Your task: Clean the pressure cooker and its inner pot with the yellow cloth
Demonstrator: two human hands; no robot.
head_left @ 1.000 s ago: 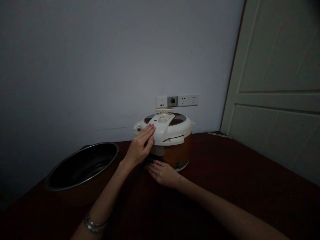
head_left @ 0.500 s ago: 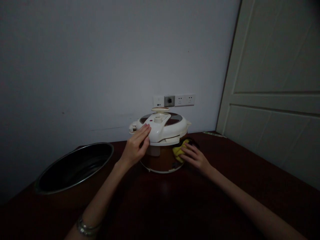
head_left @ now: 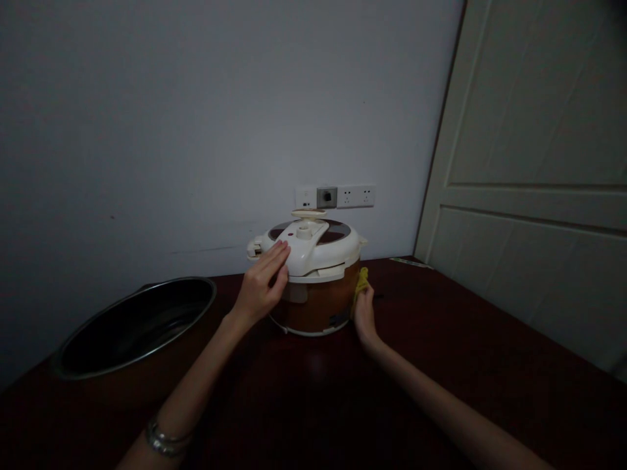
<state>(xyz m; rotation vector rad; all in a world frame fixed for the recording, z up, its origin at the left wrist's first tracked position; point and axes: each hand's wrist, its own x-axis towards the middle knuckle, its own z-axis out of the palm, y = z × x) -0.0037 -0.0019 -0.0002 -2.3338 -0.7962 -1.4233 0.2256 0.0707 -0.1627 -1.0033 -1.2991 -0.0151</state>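
Note:
An electric pressure cooker (head_left: 318, 303) with a brown body and a white lid (head_left: 337, 251) stands upright on the dark red table. My left hand (head_left: 262, 281) lies against the front left of the lid, its fingers stretched out and nothing in its grasp. Low on the cooker's right side, my right hand (head_left: 365, 313) presses a yellow cloth (head_left: 361, 279) to the body. Most of the cloth is hidden behind the fingers and palm.
A wide, dark pot (head_left: 142, 326) with a metal rim sits at the left on the table (head_left: 318, 405). Wall sockets (head_left: 356, 196) are behind the cooker. A pale panelled door (head_left: 529, 150) stands to the right.
My right hand has moved with the yellow cloth from the cooker's front right around to its right side, turning edge-on. My left hand stays on the lid. The view has shifted slightly.

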